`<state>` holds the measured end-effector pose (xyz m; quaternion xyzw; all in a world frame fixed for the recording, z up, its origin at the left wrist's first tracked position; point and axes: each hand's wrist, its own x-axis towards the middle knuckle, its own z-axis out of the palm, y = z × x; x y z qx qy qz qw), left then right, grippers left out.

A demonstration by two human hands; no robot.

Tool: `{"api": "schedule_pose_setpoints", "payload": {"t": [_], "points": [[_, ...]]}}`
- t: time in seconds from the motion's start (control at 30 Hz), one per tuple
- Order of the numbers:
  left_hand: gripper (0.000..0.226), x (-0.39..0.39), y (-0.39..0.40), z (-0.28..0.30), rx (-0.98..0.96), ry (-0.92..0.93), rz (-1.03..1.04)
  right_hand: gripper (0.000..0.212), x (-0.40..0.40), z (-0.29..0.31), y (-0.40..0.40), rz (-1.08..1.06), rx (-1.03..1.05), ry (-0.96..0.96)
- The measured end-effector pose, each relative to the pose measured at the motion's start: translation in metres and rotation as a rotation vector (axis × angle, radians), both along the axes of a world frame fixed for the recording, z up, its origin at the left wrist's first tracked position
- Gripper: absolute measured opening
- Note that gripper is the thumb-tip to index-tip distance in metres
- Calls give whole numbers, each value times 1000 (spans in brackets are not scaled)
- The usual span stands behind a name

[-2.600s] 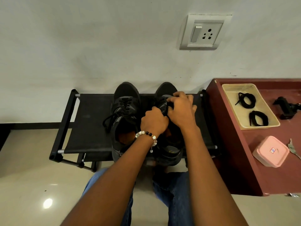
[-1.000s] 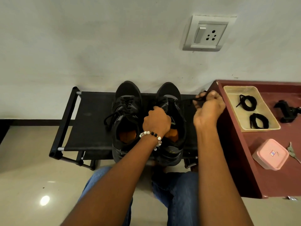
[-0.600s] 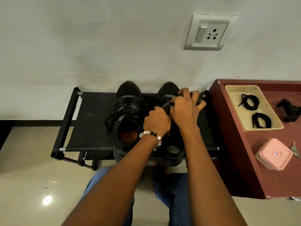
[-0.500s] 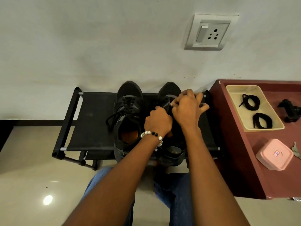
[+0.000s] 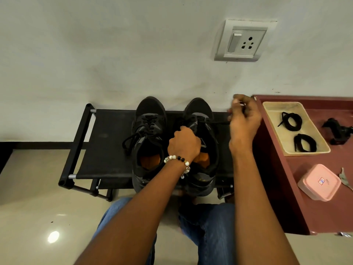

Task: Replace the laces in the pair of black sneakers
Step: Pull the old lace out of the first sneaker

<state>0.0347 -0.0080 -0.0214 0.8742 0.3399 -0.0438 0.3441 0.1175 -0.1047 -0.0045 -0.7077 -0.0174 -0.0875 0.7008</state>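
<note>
Two black sneakers stand side by side on a black rack (image 5: 107, 142), toes toward the wall. The left sneaker (image 5: 149, 134) still carries its lace, with loose ends trailing left. My left hand (image 5: 184, 143) grips the tongue area of the right sneaker (image 5: 204, 131). My right hand (image 5: 244, 119) is out to the right of that shoe, pinching a black lace (image 5: 217, 122) that runs taut from the shoe's eyelets. Two coiled black laces (image 5: 291, 121) lie in a beige tray (image 5: 277, 108) on the maroon table.
The maroon table (image 5: 315, 207) stands right of the rack and also bears a pink box (image 5: 319, 182), a black clamp-like object (image 5: 338, 131) and keys (image 5: 345, 178). A wall socket (image 5: 244, 42) sits above. My blue-jeaned knees (image 5: 208, 226) are below the rack.
My right hand has swung from over the right sneaker out to the right, drawing the lace taut through the eyelets. My left hand has stayed on the shoe.
</note>
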Motion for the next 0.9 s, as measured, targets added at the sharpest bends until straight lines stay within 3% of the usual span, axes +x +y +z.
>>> {"api": "schedule_pose_setpoints", "payload": {"t": [0.07, 0.13, 0.23, 0.33, 0.43, 0.63, 0.7, 0.77, 0.87, 0.9], "points": [[33, 0, 1, -1, -2, 0, -5, 20, -1, -7, 6, 75, -685, -98], [33, 1, 2, -1, 0, 0, -9, 23, -6, -9, 15, 212, -1062, -72], [31, 1, 1, -1, 6, 1, -17, 17, -12, -12, 26, 244, -1207, -63], [29, 2, 2, -1, 10, 4, -19, 18, -13, -14, 29, 209, -1223, -91], [30, 1, 2, 0, 5, 4, -8, 16, -8, -16, 26, 229, -996, 46], [29, 1, 3, -2, -5, -6, -5, 25, 5, -5, 7, -66, 256, 366], [28, 2, 3, -3, -9, -9, -3, 27, 10, 2, -6, -123, 467, 346], [28, 1, 4, -2, -9, -5, -6, 20, 10, -1, -12, -110, 271, 282], [28, 1, 3, -2, -6, 4, 1, 9, 3, -11, -10, -90, -499, 214], [29, 1, 3, -2, -8, 9, 2, 14, 1, -12, -9, -96, -723, 193]]}}
